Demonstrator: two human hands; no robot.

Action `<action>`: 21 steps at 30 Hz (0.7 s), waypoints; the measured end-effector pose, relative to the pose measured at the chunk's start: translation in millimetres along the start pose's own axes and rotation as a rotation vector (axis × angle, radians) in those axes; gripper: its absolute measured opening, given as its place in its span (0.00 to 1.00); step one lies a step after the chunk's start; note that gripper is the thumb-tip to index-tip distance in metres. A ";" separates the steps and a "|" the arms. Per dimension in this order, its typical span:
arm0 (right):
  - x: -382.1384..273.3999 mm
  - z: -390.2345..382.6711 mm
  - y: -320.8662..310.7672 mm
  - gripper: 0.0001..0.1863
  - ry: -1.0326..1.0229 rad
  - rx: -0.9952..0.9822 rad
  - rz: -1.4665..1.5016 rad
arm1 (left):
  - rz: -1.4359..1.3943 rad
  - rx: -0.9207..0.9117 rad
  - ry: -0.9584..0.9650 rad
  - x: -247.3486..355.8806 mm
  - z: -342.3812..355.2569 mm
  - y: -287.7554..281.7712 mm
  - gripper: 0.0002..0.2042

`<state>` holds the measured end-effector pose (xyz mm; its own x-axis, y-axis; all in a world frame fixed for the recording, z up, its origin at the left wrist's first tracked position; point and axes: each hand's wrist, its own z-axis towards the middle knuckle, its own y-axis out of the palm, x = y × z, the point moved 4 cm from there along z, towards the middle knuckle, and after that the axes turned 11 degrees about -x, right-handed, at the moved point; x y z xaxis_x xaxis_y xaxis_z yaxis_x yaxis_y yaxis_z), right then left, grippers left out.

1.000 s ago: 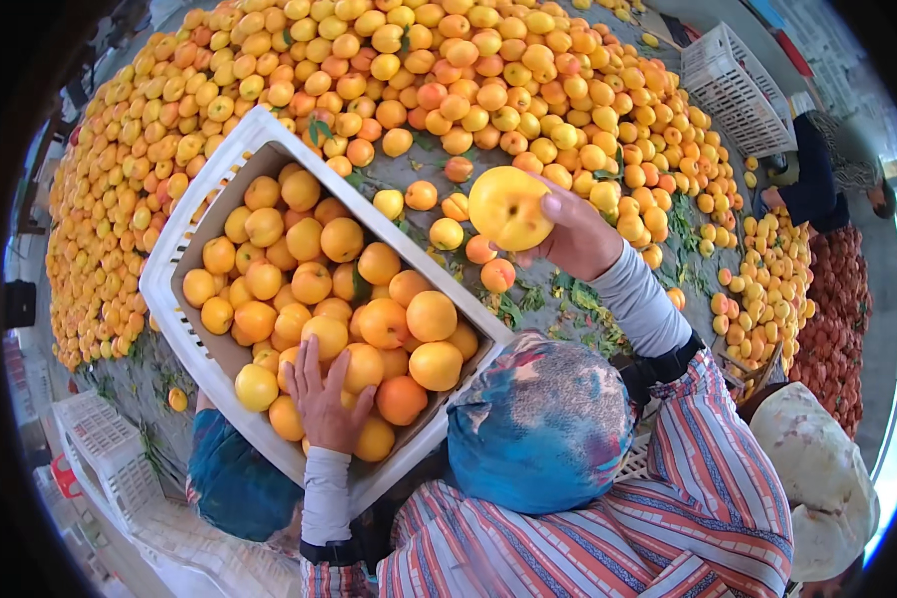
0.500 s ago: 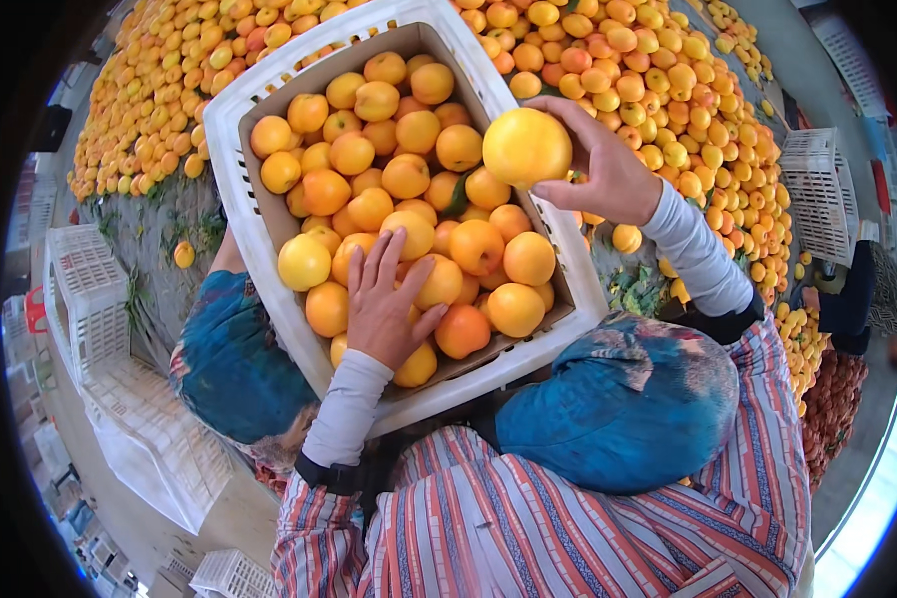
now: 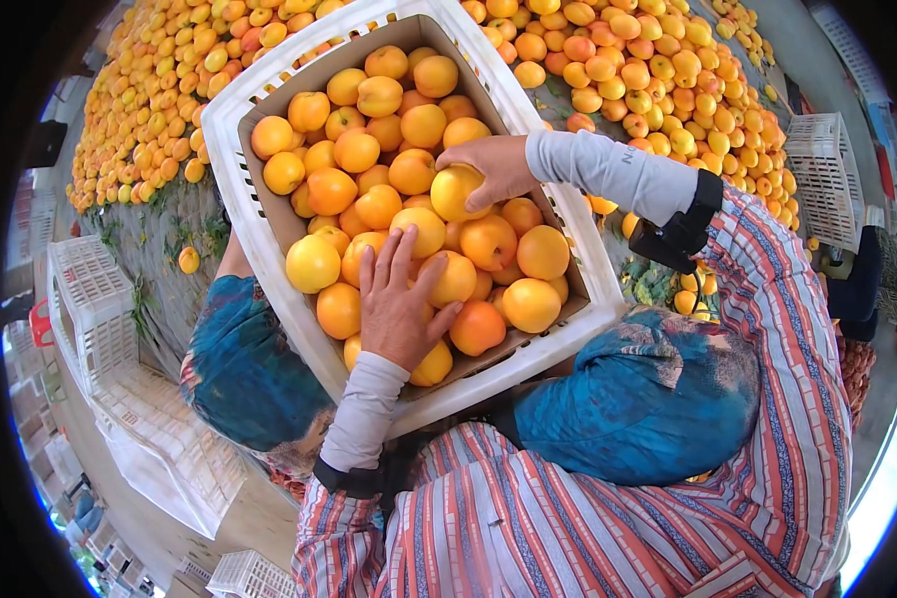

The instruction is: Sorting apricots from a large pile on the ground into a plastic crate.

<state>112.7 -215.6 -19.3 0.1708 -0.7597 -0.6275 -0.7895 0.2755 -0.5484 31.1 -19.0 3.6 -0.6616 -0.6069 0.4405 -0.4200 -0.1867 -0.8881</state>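
Observation:
A white plastic crate [image 3: 231, 174] with a brown cardboard lining is filled with yellow-orange fruit that looks like peaches, some with a reddish blush. My right hand [image 3: 490, 169] reaches in over the crate's right side, its fingers and thumb closed around a yellow peach [image 3: 455, 195] level with the other fruit. Lower down, my left hand [image 3: 397, 309] lies palm down on the peaches, fingers spread. A paler yellow peach [image 3: 312, 263] sits just left of those fingertips, and an orange-red peach [image 3: 477, 328] is beside the left thumb.
Heaps of loose peaches [image 3: 658, 70] cover the ground beyond the crate. White slatted crates stand at the left [image 3: 90, 299] and far right [image 3: 822, 179]. Blue cloth covers my knees [image 3: 628, 409]. A red stool [image 3: 40, 324] shows at the left edge.
My right hand has brought the yellow peach from above the crate's right rim leftward and down among the fruit inside. The left hand stays resting on the peaches.

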 end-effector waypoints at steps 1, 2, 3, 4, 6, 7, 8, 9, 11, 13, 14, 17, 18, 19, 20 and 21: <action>1.4 1.3 -0.5 0.39 0.026 0.006 -0.015 | -0.003 -0.002 -0.007 -0.2 0.4 -0.1 0.25; 0.6 2.1 0.1 0.39 0.000 -0.004 -0.014 | 0.000 0.005 -0.007 -0.2 0.8 -0.7 0.25; 1.4 1.7 2.2 0.38 0.027 0.001 -0.025 | 0.000 0.006 -0.007 0.0 0.7 -0.9 0.25; 1.5 1.2 4.2 0.37 0.034 0.007 -0.031 | 0.005 -0.008 -0.011 0.0 0.9 -0.3 0.25; 1.0 1.1 7.6 0.36 0.049 0.030 -0.039 | 0.000 -0.004 -0.005 0.2 0.7 -0.5 0.25; -0.1 1.2 8.2 0.35 0.053 0.042 -0.060 | 0.007 -0.008 -0.006 0.2 0.6 -0.2 0.24; -1.7 0.9 7.6 0.35 0.043 0.057 -0.050 | 0.003 -0.009 -0.005 0.4 0.7 0.0 0.24; -3.1 0.2 5.5 0.34 0.060 0.073 -0.066 | 0.012 0.000 -0.002 0.8 0.7 -0.4 0.23; -7.5 -5.3 -0.3 0.32 0.081 0.094 -0.074 | 0.024 0.001 0.009 2.6 1.8 -0.7 0.21; -14.2 -18.6 -13.3 0.29 0.039 0.207 -0.031 | 0.076 0.026 -0.002 3.8 4.7 -2.6 0.19; -18.8 -32.2 -20.2 0.27 -0.050 0.312 -0.026 | 0.083 0.016 0.006 4.4 7.3 -2.8 0.19; -12.7 -80.7 -36.3 0.27 -0.154 0.587 0.210 | 0.075 0.091 0.009 1.7 16.5 -8.0 0.17; -3.5 -94.6 -36.2 0.27 -0.070 0.636 0.230 | 0.041 0.116 0.010 -1.1 20.0 -9.7 0.17; 4.5 -111.1 -34.9 0.26 -0.098 0.716 0.238 | 0.006 0.133 0.004 -4.5 23.4 -11.0 0.16; 18.1 -128.3 -26.7 0.25 -0.027 0.762 0.294 | 0.019 0.179 0.039 -6.1 26.1 -12.7 0.15; 31.4 -145.9 -11.6 0.24 -0.007 0.825 0.425 | 0.025 0.169 0.057 -8.7 28.8 -12.6 0.15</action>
<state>41.2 -328.7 48.0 -0.0311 -0.4962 -0.8676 -0.1181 0.8638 -0.4898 60.1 -33.6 7.2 -0.7069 -0.5690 0.4201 -0.2954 -0.3023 -0.9063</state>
